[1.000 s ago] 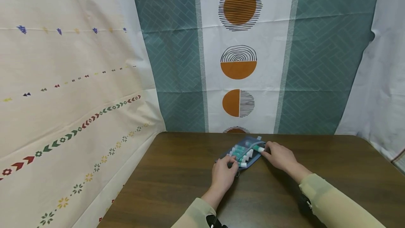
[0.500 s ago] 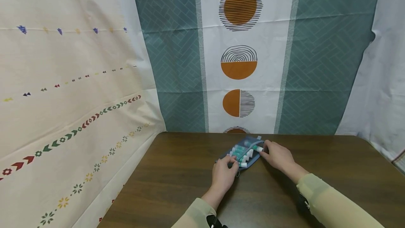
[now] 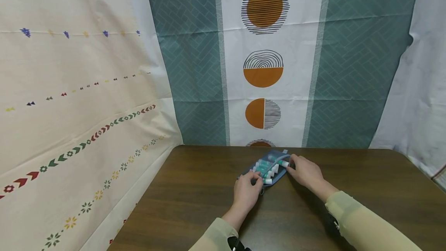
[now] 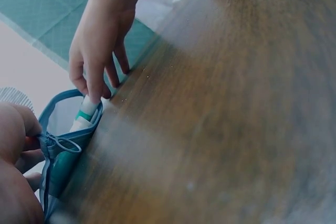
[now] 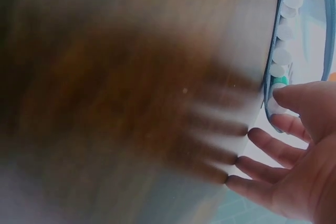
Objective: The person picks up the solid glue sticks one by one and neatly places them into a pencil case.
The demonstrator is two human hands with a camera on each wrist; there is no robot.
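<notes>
A see-through blue zip pouch [image 3: 276, 180] lies on the table with its mouth open to the right, several white-and-green stick tubes [image 3: 269, 174] side by side inside. My left hand [image 3: 245, 193] pinches the near rim of the pouch, beside the ring-shaped zip pull [image 4: 68, 144]. At the far end of the mouth, my right hand [image 3: 308, 171] holds the white end of one tube [image 3: 283, 163] between thumb and index finger. The tube's other end is inside the pouch. In the right wrist view, the other right fingers [image 5: 262, 174] are spread, tips close to the table.
The brown wooden table [image 3: 195, 204] ends just behind the pouch, where a teal and white curtain [image 3: 198, 123] hangs. A cream patterned cloth [image 3: 104, 146] runs along the left side, and white cloth [image 3: 414, 127] hangs at the right.
My right hand has shifted slightly left toward the pouch, and the tube it holds has slid a little further in. The left hand and the pouch have stayed put.
</notes>
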